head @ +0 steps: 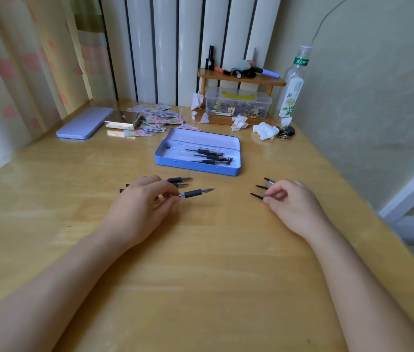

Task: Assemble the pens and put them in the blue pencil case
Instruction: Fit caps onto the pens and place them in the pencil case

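Our left hand (139, 199) pinches a pen (195, 193) near the middle of the table (213, 262), the open blue pencil case (198, 162) sits behind toward the back edge, and our right hand (292, 201) pinches a pen cap (257, 196)

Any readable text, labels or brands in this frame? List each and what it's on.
"东方树叶": on the green neck band of the clear bottle, far right; the last character is partly cut off.
Vertical print on the bottle's white label: too small to read.
Markings on the clear storage box: blurred, unreadable.
Patterned paper slips: no legible text.
Pens in the blue pencil case: none visible.
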